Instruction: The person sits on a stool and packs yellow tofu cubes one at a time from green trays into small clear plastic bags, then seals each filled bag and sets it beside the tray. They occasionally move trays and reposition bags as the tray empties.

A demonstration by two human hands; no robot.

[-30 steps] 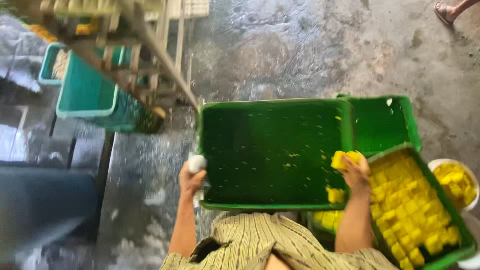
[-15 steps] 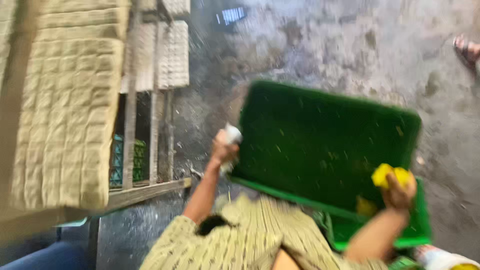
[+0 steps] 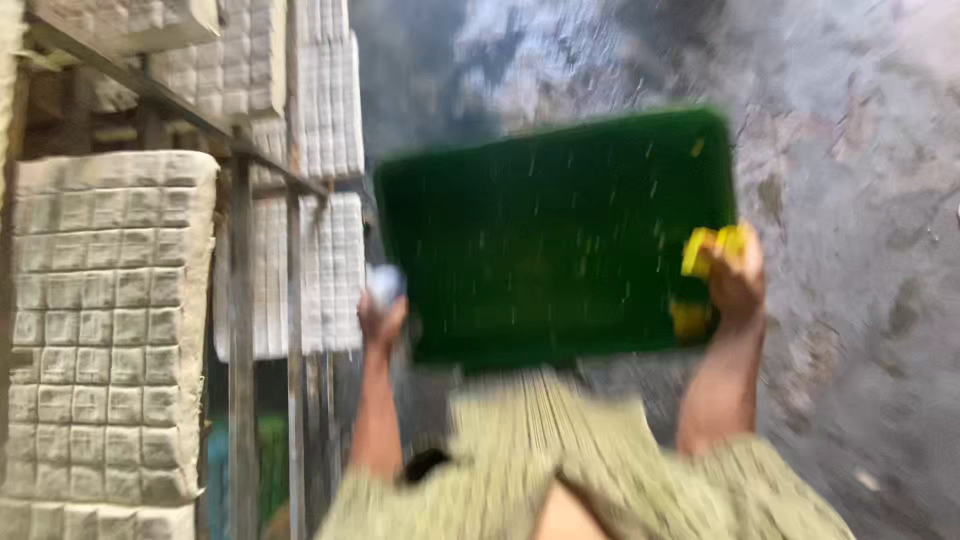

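Two bare hands grip a big green rectangular plastic tray (image 3: pixel 555 235), lifted between them in front of the body. Pale slabs scored into squares (image 3: pixel 105 320) stack on a metal-framed rack (image 3: pixel 240 300) at left. Left hand (image 3: pixel 382 318) clasps the tray's edge; right hand (image 3: pixel 735 280) clasps the opposite edge beside yellow cubes (image 3: pixel 712 248).

Both hands grip a green plastic crate (image 3: pixel 555 235) at its near edge; the left hand (image 3: pixel 383 315) also pinches something small and white; the right hand (image 3: pixel 735 280) clutches yellow cubes (image 3: pixel 712 248); left, gridded pale slabs (image 3: pixel 105 325) fill a rack (image 3: pixel 240 330).
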